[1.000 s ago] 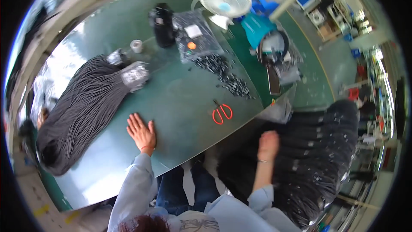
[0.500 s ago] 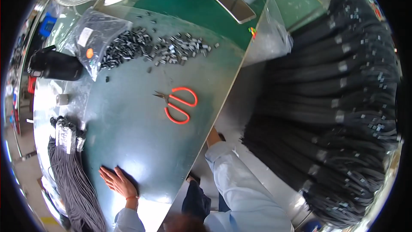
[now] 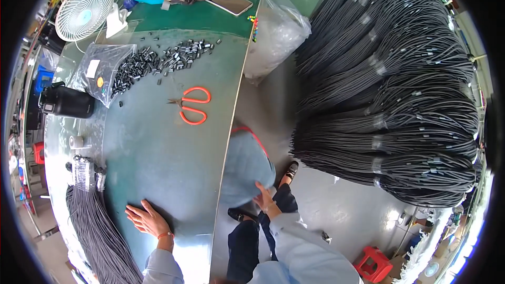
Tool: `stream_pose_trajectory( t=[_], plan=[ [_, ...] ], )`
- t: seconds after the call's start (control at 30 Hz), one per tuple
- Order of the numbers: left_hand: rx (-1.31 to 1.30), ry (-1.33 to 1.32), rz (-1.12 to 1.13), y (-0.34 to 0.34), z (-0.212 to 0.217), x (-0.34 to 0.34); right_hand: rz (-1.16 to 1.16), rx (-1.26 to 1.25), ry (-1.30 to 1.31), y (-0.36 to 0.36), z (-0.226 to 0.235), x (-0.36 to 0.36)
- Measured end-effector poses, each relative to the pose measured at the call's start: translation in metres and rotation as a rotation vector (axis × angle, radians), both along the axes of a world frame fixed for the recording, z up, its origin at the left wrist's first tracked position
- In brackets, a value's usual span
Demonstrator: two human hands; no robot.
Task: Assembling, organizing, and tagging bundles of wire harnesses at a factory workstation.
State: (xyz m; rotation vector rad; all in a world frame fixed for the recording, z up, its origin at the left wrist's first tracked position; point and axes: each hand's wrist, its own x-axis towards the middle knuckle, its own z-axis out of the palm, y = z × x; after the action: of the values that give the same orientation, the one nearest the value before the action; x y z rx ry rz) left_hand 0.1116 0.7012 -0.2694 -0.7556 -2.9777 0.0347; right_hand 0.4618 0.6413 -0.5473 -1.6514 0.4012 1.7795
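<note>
My left hand lies flat on the green tabletop, fingers apart, holding nothing. Beside it is a tied bundle of dark cables with a wrapped upper end. Down past the table's right edge, my right hand grips the edge of a blue-grey, red-rimmed stool seat, partly hidden by the table. Scissors with red handles rest farther up the table, blades pointing left. Beyond them, small black pieces are heaped by a clear plastic bag.
A black bottle, a tape roll and a white fan stand along the left. A phone lies at the far end. Thick rows of black cables hang on the right. A red stool stands on the floor.
My view has shifted, showing more floor. My right hand, mostly hidden by the table's edge before, now shows on the stool seat, which has come into view. My left hand stays flat.
</note>
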Motion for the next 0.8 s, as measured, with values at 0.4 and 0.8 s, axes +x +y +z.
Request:
stream_pose_trajectory(
  t=[0.4, 0.8],
  plan=[
    [0.003, 0.031, 0.025, -0.015, 0.021, -0.010, 1.547, 0.967, -1.163, 0.059, 0.115, -0.039],
    [0.040, -0.060, -0.025, 0.017, 0.034, 0.026, 1.966, 1.274, -1.044, 0.117, 0.084, -0.110]
  ],
)
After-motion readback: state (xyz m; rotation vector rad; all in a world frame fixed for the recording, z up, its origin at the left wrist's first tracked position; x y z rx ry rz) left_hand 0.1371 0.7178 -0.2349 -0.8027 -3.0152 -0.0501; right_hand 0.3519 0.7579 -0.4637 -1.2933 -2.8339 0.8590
